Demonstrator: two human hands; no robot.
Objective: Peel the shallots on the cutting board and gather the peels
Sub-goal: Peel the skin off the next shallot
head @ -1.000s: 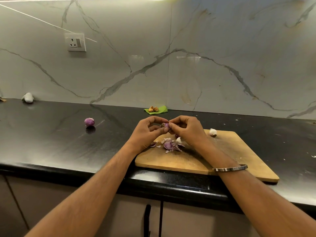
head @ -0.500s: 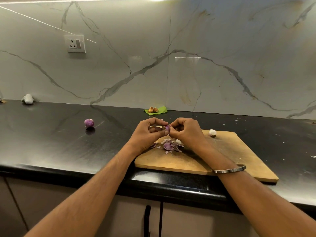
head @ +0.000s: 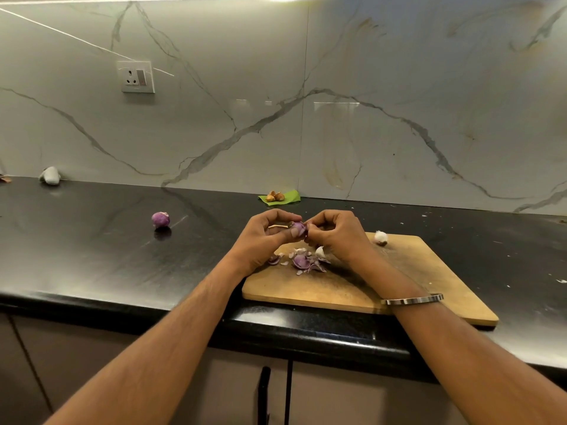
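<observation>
A small purple shallot [head: 299,227] is held just above the back left corner of the wooden cutting board [head: 399,283]. My left hand [head: 264,240] grips it between thumb and fingers. My right hand [head: 336,234] pinches its skin from the right side. Below my hands a pile of purple and white peels [head: 302,261] lies on the board, with a white peeled piece [head: 320,251] beside my right hand. A pale peeled bulb [head: 380,237] rests at the board's back edge.
Another purple shallot [head: 160,219] sits on the black counter [head: 92,240] to the left. A green leaf with brown pieces [head: 278,197] lies by the marble wall. A grey-white lump [head: 49,175] is at the far left. Cabinet doors [head: 264,394] are below the counter edge.
My hands stayed together above the board and shifted slightly while my fingers worked at the shallot's skin. The peels on the board did not move.
</observation>
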